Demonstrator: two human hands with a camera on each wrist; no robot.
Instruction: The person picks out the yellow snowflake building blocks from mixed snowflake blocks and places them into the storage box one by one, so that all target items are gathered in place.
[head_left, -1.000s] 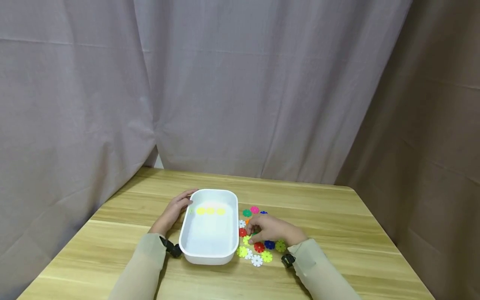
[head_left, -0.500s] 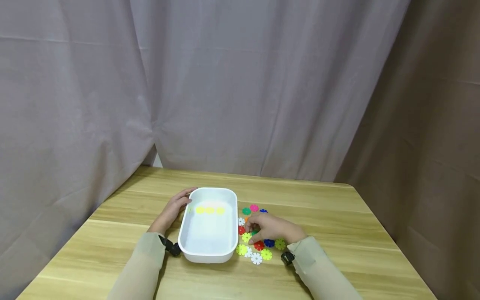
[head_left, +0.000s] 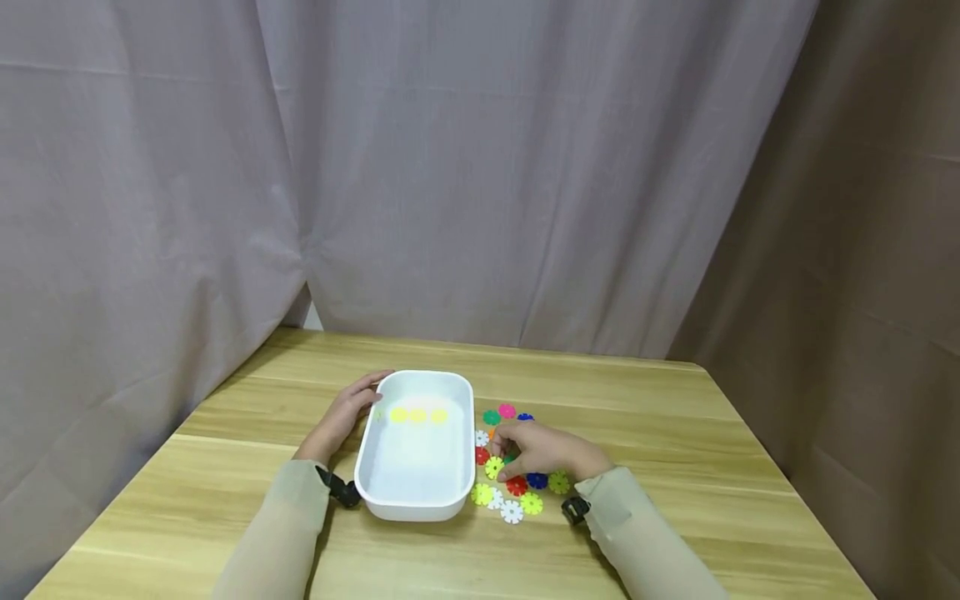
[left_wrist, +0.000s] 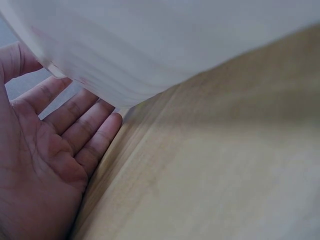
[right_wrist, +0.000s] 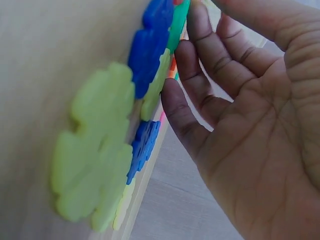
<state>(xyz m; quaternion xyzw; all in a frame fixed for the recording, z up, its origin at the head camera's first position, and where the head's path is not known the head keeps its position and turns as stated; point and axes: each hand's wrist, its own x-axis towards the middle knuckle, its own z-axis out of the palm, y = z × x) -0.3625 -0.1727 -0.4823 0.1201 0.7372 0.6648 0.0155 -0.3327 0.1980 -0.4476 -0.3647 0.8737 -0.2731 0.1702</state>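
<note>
My left hand (head_left: 347, 421) holds a white plastic tub (head_left: 416, 504) by its left side, thumb over the rim. The left wrist view shows its fingers (left_wrist: 82, 120) along the tub's outer wall. Several yellow snowflake discs (head_left: 417, 416) lie in a row inside the tub. To the right, my right hand (head_left: 543, 450) pinches a yellow snowflake disc (head_left: 494, 467) between thumb and fingers. Loose discs lie under and around this hand, including a red one (head_left: 517, 486), a blue one (head_left: 537, 481) and a white one (head_left: 512, 512). Its thumb tip is outside the right wrist view.
The discs lie close to the tub's right wall, with a pink one (head_left: 507, 412) and a green one (head_left: 491, 417) farthest back. The wooden table (head_left: 660, 533) ends at a grey curtain (head_left: 420, 208) behind. Black straps with wrist cameras sit on both wrists.
The whole scene shifts slightly upward as the head view tilts. The yellow disc at my right fingers has moved slightly away from the red one beside it. The left hand stays on the tub.
</note>
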